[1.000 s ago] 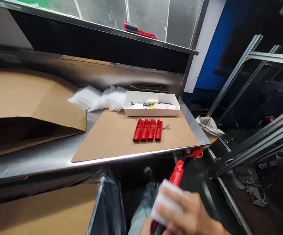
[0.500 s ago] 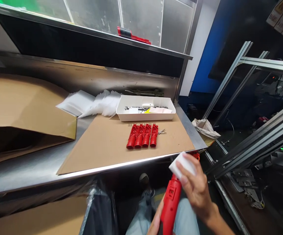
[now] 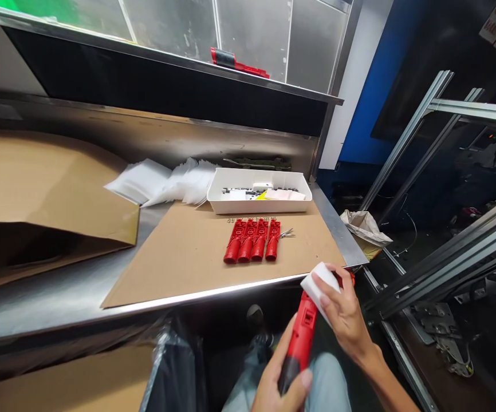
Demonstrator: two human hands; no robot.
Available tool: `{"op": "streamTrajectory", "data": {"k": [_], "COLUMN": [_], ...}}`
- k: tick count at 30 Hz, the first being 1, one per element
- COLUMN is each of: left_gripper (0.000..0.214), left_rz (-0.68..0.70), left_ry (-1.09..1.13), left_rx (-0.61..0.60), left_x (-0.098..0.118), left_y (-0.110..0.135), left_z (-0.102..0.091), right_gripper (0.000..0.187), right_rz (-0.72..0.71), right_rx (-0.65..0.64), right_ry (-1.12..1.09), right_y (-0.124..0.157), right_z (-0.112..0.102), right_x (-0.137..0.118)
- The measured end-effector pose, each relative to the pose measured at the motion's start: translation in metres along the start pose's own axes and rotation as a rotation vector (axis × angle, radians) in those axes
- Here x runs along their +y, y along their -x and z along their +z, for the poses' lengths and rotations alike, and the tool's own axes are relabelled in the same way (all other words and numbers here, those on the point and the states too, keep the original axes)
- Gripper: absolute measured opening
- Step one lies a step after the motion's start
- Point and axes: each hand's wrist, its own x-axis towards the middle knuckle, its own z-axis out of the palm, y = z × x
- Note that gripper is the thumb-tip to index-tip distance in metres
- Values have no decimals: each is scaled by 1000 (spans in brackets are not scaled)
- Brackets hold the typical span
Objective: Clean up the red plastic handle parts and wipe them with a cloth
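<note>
My left hand (image 3: 280,382) grips the lower dark end of a long red plastic part (image 3: 303,331), held below the table edge over my lap. My right hand (image 3: 346,315) is closed on a white block-shaped sponge or cloth (image 3: 320,282) pressed against the upper end of that part. On the brown cardboard sheet (image 3: 188,257) several matching red parts (image 3: 253,240) lie side by side in a row. Beside them lies a small metal clip-like piece (image 3: 287,232).
A white tray (image 3: 259,203) with small dark parts stands behind the row. White plastic bags (image 3: 162,180) lie to its left. A large cardboard box (image 3: 37,194) fills the left. A red tool (image 3: 237,62) rests on the upper shelf. Metal rails (image 3: 445,229) run at the right.
Both hands have come up from the lower frame edge. The right hand with the white pad has slid to the top end of the red part. The left hand now shows, gripping its lower end.
</note>
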Motion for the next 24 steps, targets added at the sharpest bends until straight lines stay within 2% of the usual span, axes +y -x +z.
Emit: {"op": "streamTrajectory", "data": {"k": [4,7,9,11,14,17,24], "left_gripper": [107,106,98,91,88,87,75], "left_rz": [-203,-271,-318,-372,-438,-478,-619], "left_ry": [-20,-1,-14,-48,-119,-165,-81], "left_rx": [-220,-265,-268,-250,-209,-182,-206], "left_x": [16,28,32,34,31,27,37], "left_y": [-71,-119,-138,-147,-147,-146,-153], "left_z": [-10,-26,-37,-46,-53,-54,-57], "right_gripper": [44,57,57,50,46,46,48], "right_rz": [143,159,156,158,180,187,3], "right_rx": [-93,-183,-239,-273,-289,-250,-198], "right_ry": [94,152,180,196,212,230,348], "right_y": [-42,-65,-73,-76,-76,-74,-54], "right_z": [1,4,9,13,19,24,41], "right_x": [51,77,86,89,89,90,87]}}
